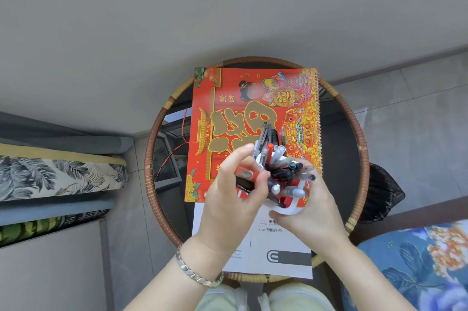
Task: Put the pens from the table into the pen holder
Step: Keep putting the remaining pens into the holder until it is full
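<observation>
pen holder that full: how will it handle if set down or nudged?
Probably top-heavy: the pens stand well above the pen holder rim and splay outward, so it may tip. The holder looks like smooth, clear plastic, so possibly slippery; the right hand wraps it from below. Loose pens could shift or roll out if tilted. The left hand grips a red pen.

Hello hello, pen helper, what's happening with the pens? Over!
Left hand grips red pen at the holder. Right hand grips pen holder, crammed with pens. Nothing blocking.
</observation>
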`<action>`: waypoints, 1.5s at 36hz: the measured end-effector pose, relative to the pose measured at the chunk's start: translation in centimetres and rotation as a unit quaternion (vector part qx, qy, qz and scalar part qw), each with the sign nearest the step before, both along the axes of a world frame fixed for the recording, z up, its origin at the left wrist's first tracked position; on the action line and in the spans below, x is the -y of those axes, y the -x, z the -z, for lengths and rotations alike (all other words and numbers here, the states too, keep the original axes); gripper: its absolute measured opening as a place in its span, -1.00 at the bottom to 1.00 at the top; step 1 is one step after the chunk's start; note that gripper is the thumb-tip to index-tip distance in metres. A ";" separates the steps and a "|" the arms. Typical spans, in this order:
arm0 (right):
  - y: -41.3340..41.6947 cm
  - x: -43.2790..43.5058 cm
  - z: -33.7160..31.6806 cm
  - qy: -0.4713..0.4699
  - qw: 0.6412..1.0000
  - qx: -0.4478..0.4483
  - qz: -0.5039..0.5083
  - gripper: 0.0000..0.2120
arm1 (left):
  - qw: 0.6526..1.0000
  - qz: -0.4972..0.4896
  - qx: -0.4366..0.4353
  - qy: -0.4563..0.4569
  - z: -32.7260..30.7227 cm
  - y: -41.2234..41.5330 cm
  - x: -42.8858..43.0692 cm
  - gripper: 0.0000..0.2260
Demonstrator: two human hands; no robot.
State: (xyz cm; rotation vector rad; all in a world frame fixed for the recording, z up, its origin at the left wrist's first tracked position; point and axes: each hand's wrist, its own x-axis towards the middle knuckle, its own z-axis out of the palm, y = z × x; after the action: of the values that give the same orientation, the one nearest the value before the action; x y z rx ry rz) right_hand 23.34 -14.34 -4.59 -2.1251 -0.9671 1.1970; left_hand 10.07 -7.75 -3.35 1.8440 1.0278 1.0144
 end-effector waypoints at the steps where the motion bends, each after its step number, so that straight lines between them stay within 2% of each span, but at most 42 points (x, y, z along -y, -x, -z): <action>1: 0.0 0.1 0.0 0.000 1.000 0.000 -0.008 -0.24 | 1.000 -0.007 -0.003 0.007 -0.2 -0.1 0.0 -0.64; 3: 0.1 0.4 0.1 0.002 1.000 -0.008 -0.013 -0.28 | 0.999 0.005 -0.008 0.037 -0.5 -0.1 -0.2 -0.69; 6: 0.2 0.9 0.2 0.005 1.000 -0.016 -0.008 -0.32 | 0.996 0.079 -0.025 0.043 -0.4 0.0 -0.2 -0.82; 8: 0.3 1.0 0.0 -0.005 1.000 -0.005 -0.008 -0.37 | 0.992 0.097 -0.084 -0.016 0.1 0.1 0.1 -0.80; 11: 0.4 1.0 -0.6 -0.014 0.999 0.026 -0.014 -0.39 | 0.972 0.052 -0.179 -0.139 1.0 0.1 0.3 -0.80; 13: 0.3 1.0 -0.8 -0.017 0.998 0.052 -0.022 -0.37 | 0.956 0.026 -0.222 -0.188 1.2 0.1 0.1 -0.76; 15: 0.3 1.1 -0.8 -0.028 0.998 0.060 -0.013 -0.40 | 0.952 0.066 -0.235 -0.183 1.1 -0.1 0.3 -0.68; 18: 0.1 1.1 -0.7 -0.037 0.995 0.082 -0.031 -0.27 | 0.924 0.152 -0.291 -0.194 1.4 -0.5 1.5 -0.56; 21: -0.3 0.9 -0.6 -0.035 0.992 0.111 -0.057 -0.20 | 0.899 0.166 -0.362 -0.184 1.2 -0.6 2.0 -0.44; 23: -0.6 0.7 -0.7 -0.038 0.988 0.134 -0.064 -0.19 | 0.898 0.178 -0.359 -0.181 1.1 -0.4 1.3 -0.46; 26: -0.6 0.2 -1.0 -0.047 0.992 0.107 -0.050 -0.20 | 0.921 0.220 -0.249 -0.203 1.2 0.0 -0.2 -0.48; 28: -0.5 -0.3 -1.3 -0.046 0.998 0.044 -0.029 -0.26 | 0.956 0.216 -0.146 -0.136 0.9 0.7 -1.2 -0.29; 30: -0.5 -0.6 -1.0 -0.038 0.999 0.000 -0.026 -0.27 | 0.976 0.189 -0.096 0.044 0.3 1.4 -2.5 -0.03; 32: -0.4 -0.9 -0.5 -0.030 0.998 -0.008 -0.047 -0.24 | 0.956 0.187 -0.113 0.198 0.2 2.2 -3.5 0.17; 33: -0.2 -1.0 -0.3 -0.026 0.998 -0.008 -0.062 -0.22 | 0.942 0.201 -0.130 0.236 0.3 2.6 -3.8 0.21; 36: 0.3 -1.7 0.2 -0.027 0.995 -0.020 -0.099 -0.22 | 0.919 0.246 -0.170 0.257 0.6 3.1 -4.0 0.19; 39: 1.0 -2.4 0.7 -0.014 0.994 -0.037 -0.100 -0.19 | 0.917 0.262 -0.197 0.228 1.2 3.6 -3.7 0.12; 42: 1.5 -3.3 1.5 0.005 0.990 -0.064 -0.124 -0.09 | 0.932 0.221 -0.199 0.208 1.7 4.1 -3.8 0.02; 45: 0.9 -5.0 2.7 0.030 0.969 -0.071 -0.236 0.03 | 0.943 0.163 -0.189 0.219 2.4 4.7 -3.6 0.02; 47: -0.5 -6.3 3.7 0.050 0.962 -0.036 -0.265 -0.04 | 0.949 0.112 -0.174 0.238 2.9 5.0 -3.3 -0.04; 49: -2.1 -7.3 5.0 0.068 0.979 0.019 -0.194 -0.25 | 0.952 0.051 -0.157 0.259 3.0 5.2 -3.3 -0.08; 51: -3.3 -8.0 6.4 0.086 0.991 0.082 -0.065 -0.45 | 0.950 0.002 -0.148 0.275 3.0 5.4 -3.4 -0.09; 53: -3.7 -8.7 7.8 0.112 0.988 0.109 0.018 -0.54 | 0.944 -0.019 -0.130 0.302 2.8 5.4 -3.6 -0.10; 54: -3.7 -9.0 8.5 0.131 0.984 0.117 0.023 -0.53 | 0.940 -0.027 -0.111 0.322 2.8 5.5 -3.7 -0.11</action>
State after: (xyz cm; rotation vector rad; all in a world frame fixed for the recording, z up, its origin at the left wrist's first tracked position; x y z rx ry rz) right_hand 27.05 -5.29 -13.11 -2.5273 -0.8923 1.1214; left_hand 4.61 -4.06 -6.12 1.3993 1.3550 0.4142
